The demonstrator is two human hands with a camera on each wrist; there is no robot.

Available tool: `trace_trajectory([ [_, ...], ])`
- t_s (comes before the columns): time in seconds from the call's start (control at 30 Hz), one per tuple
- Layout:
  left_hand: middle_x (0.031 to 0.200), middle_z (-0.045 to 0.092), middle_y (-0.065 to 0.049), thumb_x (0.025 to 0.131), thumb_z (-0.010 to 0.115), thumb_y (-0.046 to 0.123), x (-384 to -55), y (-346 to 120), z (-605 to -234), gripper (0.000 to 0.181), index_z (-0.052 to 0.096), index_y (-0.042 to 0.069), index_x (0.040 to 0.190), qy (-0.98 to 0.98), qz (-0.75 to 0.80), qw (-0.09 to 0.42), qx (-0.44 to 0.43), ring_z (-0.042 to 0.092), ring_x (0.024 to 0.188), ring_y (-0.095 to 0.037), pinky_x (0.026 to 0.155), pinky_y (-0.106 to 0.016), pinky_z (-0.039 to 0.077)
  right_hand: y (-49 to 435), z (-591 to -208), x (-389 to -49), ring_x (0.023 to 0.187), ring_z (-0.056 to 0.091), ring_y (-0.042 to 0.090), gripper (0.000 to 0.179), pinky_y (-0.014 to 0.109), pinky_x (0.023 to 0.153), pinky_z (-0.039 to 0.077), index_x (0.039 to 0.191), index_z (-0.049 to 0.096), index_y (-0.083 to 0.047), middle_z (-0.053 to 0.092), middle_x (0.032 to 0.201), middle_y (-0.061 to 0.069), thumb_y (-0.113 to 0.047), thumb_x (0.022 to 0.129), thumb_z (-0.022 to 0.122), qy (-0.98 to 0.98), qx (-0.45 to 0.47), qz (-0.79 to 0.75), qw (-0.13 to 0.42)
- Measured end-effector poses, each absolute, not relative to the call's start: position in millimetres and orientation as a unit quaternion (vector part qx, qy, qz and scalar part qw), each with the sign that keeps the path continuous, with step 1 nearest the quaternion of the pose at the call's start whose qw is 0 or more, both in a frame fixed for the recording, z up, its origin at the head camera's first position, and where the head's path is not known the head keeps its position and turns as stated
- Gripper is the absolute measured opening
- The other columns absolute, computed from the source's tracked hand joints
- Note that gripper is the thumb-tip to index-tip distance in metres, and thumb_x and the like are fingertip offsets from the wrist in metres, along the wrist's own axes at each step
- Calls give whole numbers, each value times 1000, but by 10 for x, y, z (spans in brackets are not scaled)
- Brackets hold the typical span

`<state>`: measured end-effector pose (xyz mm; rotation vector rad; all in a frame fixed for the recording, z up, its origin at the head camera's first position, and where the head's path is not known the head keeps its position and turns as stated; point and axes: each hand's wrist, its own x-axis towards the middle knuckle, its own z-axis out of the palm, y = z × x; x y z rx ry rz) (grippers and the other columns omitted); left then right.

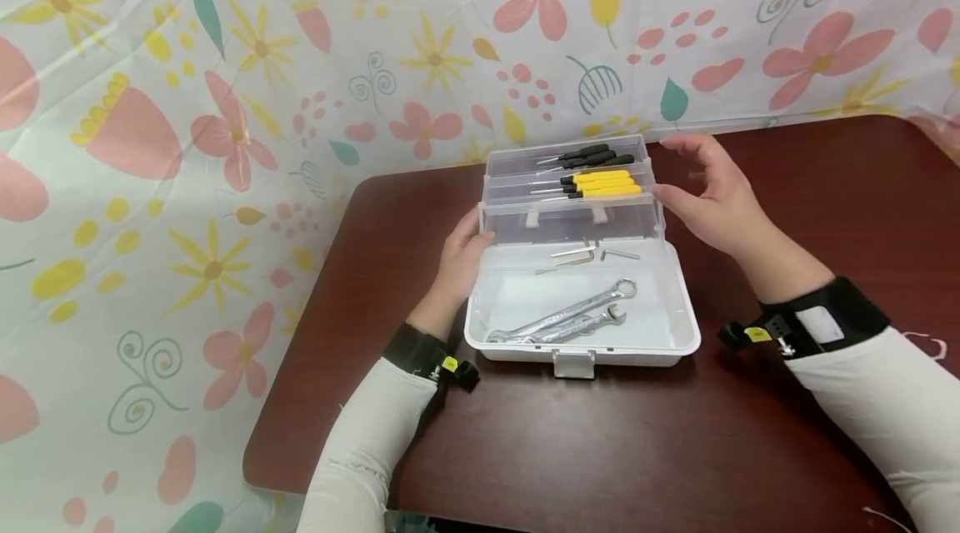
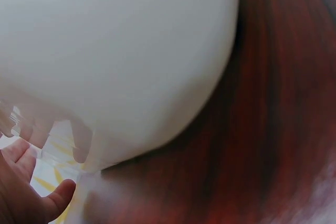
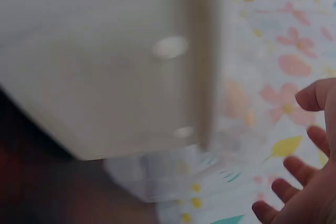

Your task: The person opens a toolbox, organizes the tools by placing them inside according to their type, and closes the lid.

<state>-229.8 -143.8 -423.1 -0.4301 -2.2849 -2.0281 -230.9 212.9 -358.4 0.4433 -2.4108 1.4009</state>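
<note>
A white toolbox (image 1: 577,356) stands open on the table, its clear tiered trays (image 1: 562,221) raised at the back. Black-handled screwdrivers (image 1: 592,156) lie in the rear tray, yellow-handled screwdrivers (image 1: 603,183) in the one before it. Two wrenches (image 1: 562,318) and several hex keys (image 1: 585,254) rest inside the white base. My left hand (image 1: 459,262) is at the box's back left corner, thumb and fingers extended beside the clear tray. My right hand (image 1: 712,191) has its fingers spread at the right end of the trays, thumb near their edge; contact is unclear.
The dark red-brown table (image 1: 525,450) extends around the box. A floral-patterned cloth (image 1: 300,100) hangs behind it and to the left. A clear latch (image 1: 573,364) juts from the box's front.
</note>
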Motion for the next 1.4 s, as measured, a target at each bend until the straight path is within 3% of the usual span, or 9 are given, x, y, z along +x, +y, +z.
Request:
trace_trajectory([
  [0.17,157,48,-20,102,48,5,-2205,-1407,-4098,54,42,2,156,-738,-661,27,-135,46,142,-48,116,-53,43,2155,-3736,-2386,152,30,40,77,59,117,31,164,22,-21,27,168,11,-22,98,63,-855,106,500,89],
  [0.3,158,46,-21,102,47,3,-2264,-1418,-4171,54,41,2,156,-731,-669,28,-131,44,143,-49,117,-56,41,2143,-3810,-2413,154,23,48,89,74,114,28,167,9,-23,16,173,13,-23,98,65,-856,123,499,56],
  [0.43,160,45,-18,103,47,4,-2340,-1437,-4274,54,42,5,157,-734,-667,36,-121,44,144,-47,118,-58,38,2105,-3890,-2445,148,36,41,98,37,108,47,167,4,-21,23,171,14,-19,95,70,-853,160,496,27],
  [0.53,159,48,-13,103,49,7,-2361,-1449,-4308,53,45,10,156,-745,-655,48,-117,46,145,-43,118,-56,39,2084,-3943,-2469,145,40,35,101,11,93,43,167,-1,-22,22,171,13,-17,96,70,-847,167,505,2],
  [0.67,157,51,-11,102,49,9,-2367,-1466,-4338,53,46,11,155,-755,-644,56,-116,49,143,-42,116,-55,41,2073,-3989,-2478,155,26,36,98,37,119,39,166,-7,-25,11,175,10,-13,99,63,-842,156,516,-25],
  [0.73,157,51,-12,102,50,8,-2365,-1467,-4349,54,46,10,155,-754,-645,56,-113,49,141,-43,115,-55,42,2068,-4010,-2475,155,25,35,95,37,118,40,166,-6,-27,11,175,9,-10,100,59,-837,158,522,-34],
  [0.9,158,50,-11,102,50,6,-2367,-1466,-4364,53,46,10,155,-749,-651,55,-113,48,143,-42,116,-55,41,2061,-4055,-2455,147,38,35,87,4,91,42,167,1,-31,21,172,10,-6,101,52,-820,185,540,-30],
  [1.2,161,46,-14,104,48,7,-2376,-1465,-4379,54,42,10,157,-742,-658,42,-118,45,145,-41,119,-58,37,2081,-4065,-2439,132,48,8,74,4,94,41,166,17,-19,38,163,17,-8,102,52,-816,192,545,-30],
  [1.4,159,49,-10,104,49,10,-2361,-1437,-4371,54,43,14,158,-741,-661,38,-110,49,143,-42,115,-56,42,2100,-4066,-2446,136,48,20,74,5,93,41,166,18,-20,38,163,16,-6,102,52,-822,185,538,-32],
])
